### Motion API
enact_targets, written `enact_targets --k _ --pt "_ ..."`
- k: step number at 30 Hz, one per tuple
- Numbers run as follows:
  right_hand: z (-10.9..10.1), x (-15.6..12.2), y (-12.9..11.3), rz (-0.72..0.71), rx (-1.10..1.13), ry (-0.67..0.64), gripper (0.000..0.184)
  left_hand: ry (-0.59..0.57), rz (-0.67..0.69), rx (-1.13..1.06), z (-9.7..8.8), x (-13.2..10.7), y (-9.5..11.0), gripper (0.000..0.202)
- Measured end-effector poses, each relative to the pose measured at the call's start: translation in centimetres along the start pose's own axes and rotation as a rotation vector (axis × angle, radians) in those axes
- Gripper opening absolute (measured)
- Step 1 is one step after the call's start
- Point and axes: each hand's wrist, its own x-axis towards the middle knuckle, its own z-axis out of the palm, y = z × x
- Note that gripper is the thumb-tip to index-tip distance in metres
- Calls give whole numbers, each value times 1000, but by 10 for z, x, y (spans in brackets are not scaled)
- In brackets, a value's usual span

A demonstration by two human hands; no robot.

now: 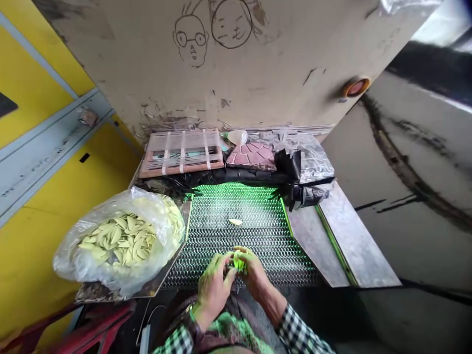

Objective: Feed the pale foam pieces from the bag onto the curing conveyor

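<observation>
"Why's that plastic bag [68,258] on the left?"

"Probably for easy reach of the left hand [214,285]. It gapes open on a heap of pale, curved pieces [127,238]."

"And the grip?"

"Left and right hand [257,275] have their fingers curled inward, tips nearly meeting, pinching a small piece [239,261] over the near end of the mesh belt [199,265]. It looks thin, so two hands likely steady it."

"Its look?"

"Vivid yellow-green under that glow; one or several layers, I can't tell. A slim piece [235,222] lies farther along."
</observation>
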Motion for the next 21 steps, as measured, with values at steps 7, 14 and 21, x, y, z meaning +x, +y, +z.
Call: enact_targets --k 7,14,21 --pt "6 2 -15 -27 32 72 52 -40 -49 49 10 46 -15 22" --pt "9 5 -14 -147 -34 144 52 -126 10 -140 5 76 -17 17" --pt "4 12 -15 -174 17 191 46 -145 3 -147 4 84 -18 19"
